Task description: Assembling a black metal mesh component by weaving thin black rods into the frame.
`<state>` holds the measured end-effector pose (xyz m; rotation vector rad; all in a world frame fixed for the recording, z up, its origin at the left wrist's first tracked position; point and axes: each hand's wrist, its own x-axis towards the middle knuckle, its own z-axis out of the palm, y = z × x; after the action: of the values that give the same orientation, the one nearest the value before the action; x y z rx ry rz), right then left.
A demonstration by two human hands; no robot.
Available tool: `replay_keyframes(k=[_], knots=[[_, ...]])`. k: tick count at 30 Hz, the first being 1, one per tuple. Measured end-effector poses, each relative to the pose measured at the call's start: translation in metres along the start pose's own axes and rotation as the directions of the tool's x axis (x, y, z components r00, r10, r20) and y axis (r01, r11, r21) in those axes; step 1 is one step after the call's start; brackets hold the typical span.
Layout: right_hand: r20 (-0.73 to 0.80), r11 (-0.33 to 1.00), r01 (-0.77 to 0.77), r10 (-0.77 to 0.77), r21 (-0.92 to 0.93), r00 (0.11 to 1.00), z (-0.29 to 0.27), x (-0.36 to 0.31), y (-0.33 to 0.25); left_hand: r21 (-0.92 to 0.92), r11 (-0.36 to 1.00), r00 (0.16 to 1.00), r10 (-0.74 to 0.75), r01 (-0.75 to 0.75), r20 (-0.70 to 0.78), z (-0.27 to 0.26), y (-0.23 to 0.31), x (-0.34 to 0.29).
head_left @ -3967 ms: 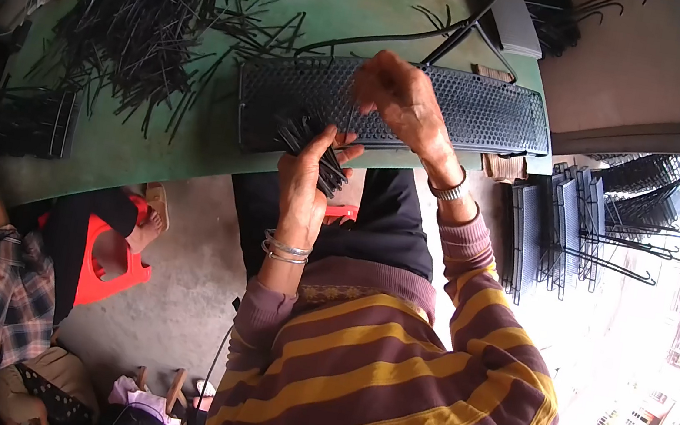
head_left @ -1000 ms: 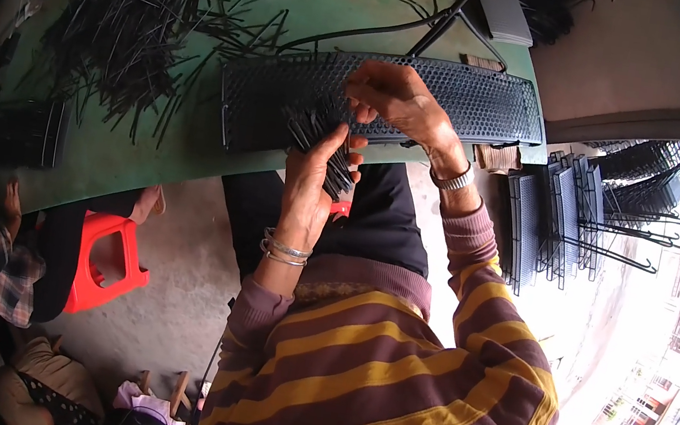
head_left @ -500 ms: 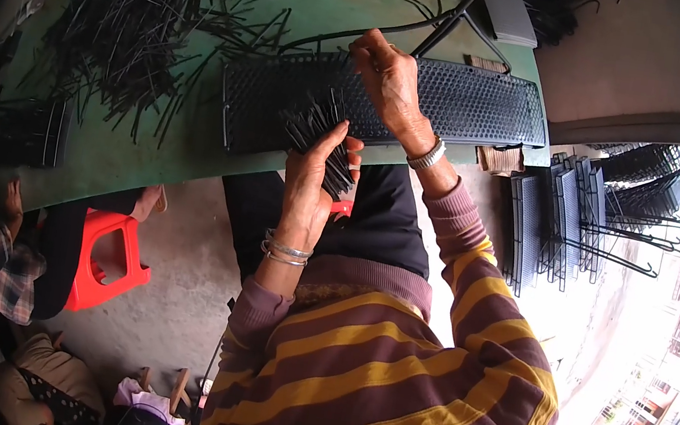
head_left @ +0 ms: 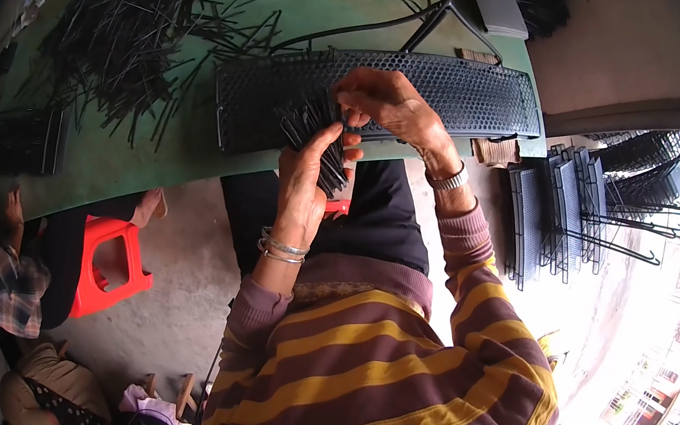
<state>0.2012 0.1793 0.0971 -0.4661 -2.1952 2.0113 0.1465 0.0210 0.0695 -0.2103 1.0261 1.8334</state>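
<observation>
My left hand (head_left: 300, 185) is closed round a bundle of thin black strips (head_left: 307, 125), which fan out above the thumb and stick out below the fingers. At the bundle's upper right side, my right hand (head_left: 399, 109) bends inward with thumb and fingertips pinched on a strip; the fingers partly hide it. Behind both hands a long black perforated metal panel (head_left: 464, 90) lies along the table's near edge, with a bent black rod frame (head_left: 425, 25) at its far side.
A heap of loose black strips (head_left: 122, 22) covers the left of the green table (head_left: 203, 126). Cardboard pieces (head_left: 497, 151) lie by the panel's right end. Finished-looking racks (head_left: 548, 204) stand at right. A person in a plaid sleeve (head_left: 1, 276) sits left by a red stool (head_left: 116, 267).
My right hand has come down and toward me from the panel's far edge to the top of the bundle. The left hand keeps its hold on the strips.
</observation>
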Motion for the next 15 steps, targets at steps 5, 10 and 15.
replay_keyframes(k=[5,10,15], knots=[[0.047,0.997,-0.073,0.073,-0.004,0.996,-0.009,0.001,-0.005,0.054,0.999,1.000,-0.011,0.011,0.009,0.005,0.000,-0.001],[0.081,0.992,-0.114,0.110,0.051,0.991,-0.014,0.000,-0.012,0.043,0.999,0.998,-0.019,0.016,0.060,0.002,0.001,0.000],[-0.269,0.984,0.180,-0.172,0.003,0.948,-0.025,0.002,-0.019,-0.135,0.989,0.998,-0.049,0.053,0.032,-0.004,-0.001,0.008]])
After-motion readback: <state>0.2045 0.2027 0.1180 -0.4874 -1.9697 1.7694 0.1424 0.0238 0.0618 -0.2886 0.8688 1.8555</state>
